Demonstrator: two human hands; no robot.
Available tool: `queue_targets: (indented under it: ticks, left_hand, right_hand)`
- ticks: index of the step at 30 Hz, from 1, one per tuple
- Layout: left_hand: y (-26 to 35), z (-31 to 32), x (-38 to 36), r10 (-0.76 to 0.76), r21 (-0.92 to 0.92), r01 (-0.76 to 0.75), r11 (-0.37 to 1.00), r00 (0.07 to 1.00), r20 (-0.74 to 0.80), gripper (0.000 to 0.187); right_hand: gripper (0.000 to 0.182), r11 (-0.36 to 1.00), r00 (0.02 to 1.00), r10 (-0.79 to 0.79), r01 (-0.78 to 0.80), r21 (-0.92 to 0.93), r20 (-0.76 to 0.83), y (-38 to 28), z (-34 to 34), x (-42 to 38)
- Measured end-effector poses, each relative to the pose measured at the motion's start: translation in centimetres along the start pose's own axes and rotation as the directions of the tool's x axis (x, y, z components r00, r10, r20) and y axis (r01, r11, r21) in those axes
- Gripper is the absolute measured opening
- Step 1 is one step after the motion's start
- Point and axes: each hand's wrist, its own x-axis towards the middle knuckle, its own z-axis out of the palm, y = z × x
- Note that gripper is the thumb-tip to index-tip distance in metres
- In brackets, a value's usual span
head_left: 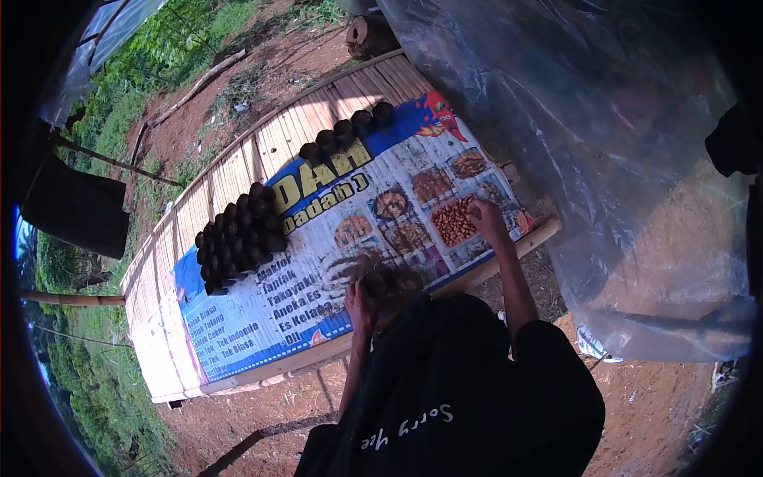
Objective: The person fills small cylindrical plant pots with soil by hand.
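My left hand [360, 305] is closed on the near side of a small black planting bag [375, 284], standing by a mound of dark soil [404, 283]. Part of that bag is hidden by the fingers and the soil. My right hand [482, 215] is at the right edge of a rectangle of reddish-brown, nut-like seeds [453, 222]. Its fingers are drawn together, and what is between them is too small to make out. Several black planting bags [242, 230] stand packed in a block to the left, and a short row of them [346, 133] stands at the far side.
A printed banner [238, 338] with food pictures covers much of the bamboo-slat table [159, 262]. Clear plastic sheeting [604, 183] hangs along the right. A wooden pole [509, 258] edges the near side. A log [371, 36] lies beyond the far end.
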Motion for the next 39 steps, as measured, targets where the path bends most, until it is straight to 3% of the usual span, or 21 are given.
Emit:
queue_targets:
  ticks: [1, 3, 10, 18, 19, 24, 26, 28, 29, 31, 35, 37, 39]
  left_hand:
    - [0.0, -0.1, 0.0, 0.0, 0.002, 0.0, 1.0, 1.0, -0.002, 0.07]
    - [-0.4, 0.1, 0.0, -0.001, 0.002, 0.001, 1.0, 1.0, -0.004, 0.07]
    - [-0.6, -0.1, -0.1, -0.006, -0.03, 0.006, 1.0, 1.0, 0.013, 0.07]
    - [-0.9, 0.0, 0.3, 0.005, 0.044, -0.005, 0.999, 1.0, 0.013, 0.068]
    - [-0.8, 0.1, 0.4, 0.008, 0.032, -0.009, 0.999, 1.0, 0.014, 0.067]
    - [-0.8, 0.4, 0.5, 0.053, 0.001, -0.053, 0.999, 0.998, -0.035, 0.059]
    - [-1.4, 0.6, 0.4, 0.025, 0.027, -0.025, 0.999, 1.0, -0.005, 0.066]
    - [-1.3, 0.7, 0.4, -0.003, 0.051, 0.002, 0.999, 1.0, 0.024, 0.073]
    - [-1.1, 0.7, 0.3, -0.004, 0.048, 0.004, 0.999, 1.0, 0.005, 0.065]
    - [-0.7, 0.5, 0.3, -0.008, 0.046, 0.009, 0.999, 1.0, -0.019, 0.057]
    - [-0.6, 0.4, 0.1, -0.037, 0.035, 0.037, 0.999, 0.999, -0.001, 0.058]
    - [-0.8, 0.5, 0.0, -0.045, 0.02, 0.045, 0.999, 0.999, 0.003, 0.059]
    - [-1.0, 0.7, 0.0, -0.048, -0.01, 0.048, 0.999, 0.999, 0.004, 0.061]
  right_hand:
    - [0.012, 1.0, 1.0, 0.002, -0.002, -0.003, -0.001, -1.0, -0.4, -0.4]
    - [0.013, 0.988, 0.983, 0.155, -0.152, -0.035, 0.096, -2.5, -1.0, -1.4]
    - [0.014, 0.993, 0.984, 0.108, -0.101, -0.059, 0.139, -0.8, 0.4, -1.4]
    - [0.013, 0.987, 0.997, 0.078, -0.078, 0.138, 0.003, -4.0, 0.1, -1.5]
    - [0.014, 0.963, 0.998, 0.054, -0.06, 0.262, 0.03, -4.3, 0.8, -1.4]
    - [0.016, 0.962, 0.931, -0.159, 0.07, 0.266, 0.328, -9.9, 4.6, -2.4]
    - [0.015, 0.964, 0.889, -0.165, 0.053, 0.261, 0.427, -12.5, 6.7, -2.8]
    - [0.012, 0.889, 0.753, -0.457, 0.374, 0.263, 0.473, -13.9, 9.0, -3.0]
    - [0.012, 0.888, 0.749, -0.459, 0.376, 0.265, 0.477, -14.4, 9.9, -3.3]
    - [0.01, 0.814, 0.669, -0.564, 0.548, 0.191, 0.484, -15.3, 11.5, -3.7]
    - [0.007, 0.778, 0.594, -0.557, 0.617, 0.115, 0.581, -16.0, 13.0, -3.8]
    - [0.007, 0.62, 0.535, -0.665, 0.784, -0.014, 0.52, -15.7, 13.5, -4.0]
    - [0.007, 0.642, 0.55, -0.632, 0.766, -0.029, 0.546, -15.4, 13.9, -4.1]
